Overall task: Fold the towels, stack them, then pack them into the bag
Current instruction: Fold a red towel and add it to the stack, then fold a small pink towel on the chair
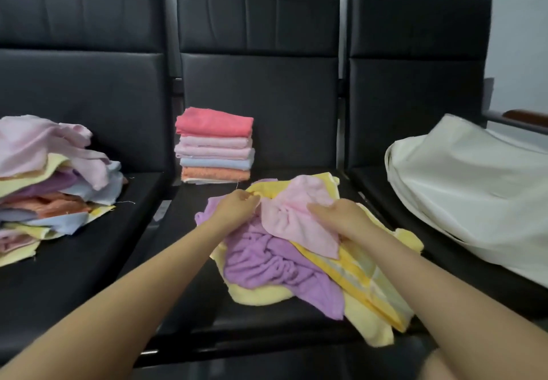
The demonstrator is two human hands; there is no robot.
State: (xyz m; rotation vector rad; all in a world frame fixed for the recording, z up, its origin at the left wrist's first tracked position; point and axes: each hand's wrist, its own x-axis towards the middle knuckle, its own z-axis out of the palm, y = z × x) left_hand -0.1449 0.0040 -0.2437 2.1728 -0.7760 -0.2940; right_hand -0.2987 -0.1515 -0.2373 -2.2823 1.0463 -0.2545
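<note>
On the middle black seat lies a loose heap: a pink towel (299, 216) on top, a purple towel (267, 264) under it, and a yellow striped towel (364, 284) beneath both. My left hand (237, 206) pinches the pink towel's left edge. My right hand (341, 216) grips its right side. Behind the heap stands a neat stack of folded towels (215, 146), coral on top, then pink, blue and orange. A cream fabric bag (462, 192) lies slumped on the right seat.
A messy pile of unfolded towels (47, 184) in pink, purple, yellow, orange and blue covers the left seat. Three black padded chairs (261, 83) stand side by side. A wooden armrest (525, 114) shows at the far right.
</note>
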